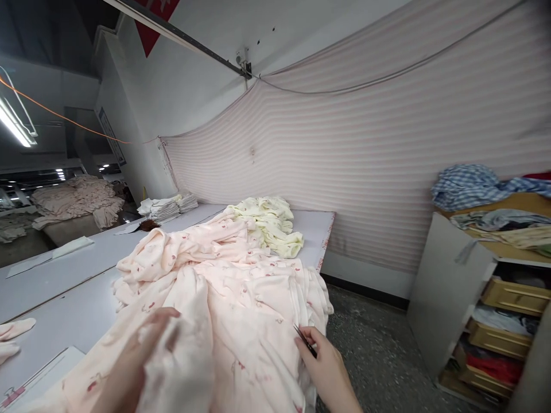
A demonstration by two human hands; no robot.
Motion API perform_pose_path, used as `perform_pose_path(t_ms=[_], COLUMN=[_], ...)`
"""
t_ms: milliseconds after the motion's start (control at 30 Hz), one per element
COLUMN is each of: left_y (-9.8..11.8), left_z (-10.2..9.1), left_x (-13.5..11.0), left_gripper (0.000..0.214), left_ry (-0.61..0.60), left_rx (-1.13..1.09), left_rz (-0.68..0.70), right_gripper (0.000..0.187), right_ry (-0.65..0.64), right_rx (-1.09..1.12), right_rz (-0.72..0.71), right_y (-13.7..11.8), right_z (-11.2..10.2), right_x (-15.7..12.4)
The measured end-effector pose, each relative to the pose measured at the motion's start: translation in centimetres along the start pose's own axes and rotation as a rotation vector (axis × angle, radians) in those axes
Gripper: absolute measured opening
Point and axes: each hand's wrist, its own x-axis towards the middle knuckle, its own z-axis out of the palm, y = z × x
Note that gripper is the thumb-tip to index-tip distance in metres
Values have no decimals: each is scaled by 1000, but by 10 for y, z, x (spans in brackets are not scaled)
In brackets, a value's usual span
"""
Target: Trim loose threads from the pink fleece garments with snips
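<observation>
Two hands on the pink garment (241, 298): the left hand (138, 355) has its grip closed on a fold, the right hand (329, 367) pinches small snips (305, 339). A yellow pile (271, 226) lies untouched farther along the tabletop (64, 275).

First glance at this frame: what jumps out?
A big heap of pink printed fleece covers the near end of the pale table, with the left hand on it and the right hand pinching a thin dark tool at its right edge. Behind it sits a pale yellow pile, and a striped cloth hangs across the back wall.
</observation>
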Motion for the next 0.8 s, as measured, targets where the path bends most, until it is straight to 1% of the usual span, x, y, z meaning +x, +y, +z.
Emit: perform_pose_path(t_ms=[33, 100, 133, 167, 200, 233, 267, 300, 367, 400, 467, 500, 600, 667, 700, 800], left_y=[-5, -17, -24, -30, -36, -41, -46, -50, -56, -57, -56, -54, -42, -32, -28, -15], left_z=[12, 41, 56, 71, 85, 98, 108, 116, 124, 124, 117, 112, 93, 82, 77, 62], left_x=[-6, -18, -24, -29, -32, -34, -34, -33, -30, -27, -21, -19, -13, -11, -10, -9], left_gripper=[28, 23, 20, 22, 30, 40, 45, 41, 18, 12, 15, 16, 21, 24, 24, 24], left_ry=[-132, -429, -537, -603, -631, -632, -620, -606, -586, -581, -563, -563, -614, -639, -631, -543], left_rx=[174, 564, 736, 870, 957, 1010, 1034, 1045, 1061, 1064, 1036, 974, 652, 487, 463, 427], left_rz=[21, 130, 209, 272, 324, 364, 392, 420, 468, 478, 469, 445, 286, 184, 174, 249], right_gripper=[21, 24, 26, 27, 28, 28, 29, 29, 29, 30, 32, 34, 38, 36, 35, 25], right_ry=[-12, -11, -12, -22, -42, -66, -90, -112, -140, -143, -136, -121, -107, -171, -215, -277], right_rx=[41, 103, 125, 148, 180, 226, 282, 338, 416, 425, 415, 410, 388, 344, 302, 100], right_rz=[-23, -50, -53, -53, -51, -50, -49, -50, -61, -66, -62, -52, -25, -40, -54, -77], right_y=[-1, -6, -10, -14, -20, -26, -32, -38, -48, -51, -52, -50, -35, -24, -20, -18], right_z=[2, 6, 7, 7, 7, 7, 8, 8, 8, 8, 7, 7, 9, 15, 18, 27], right_x=[1, 0, -2, -5, -8, -11, -14, -16, -20, -20, -20, -21, -27, -36, -41, -52])
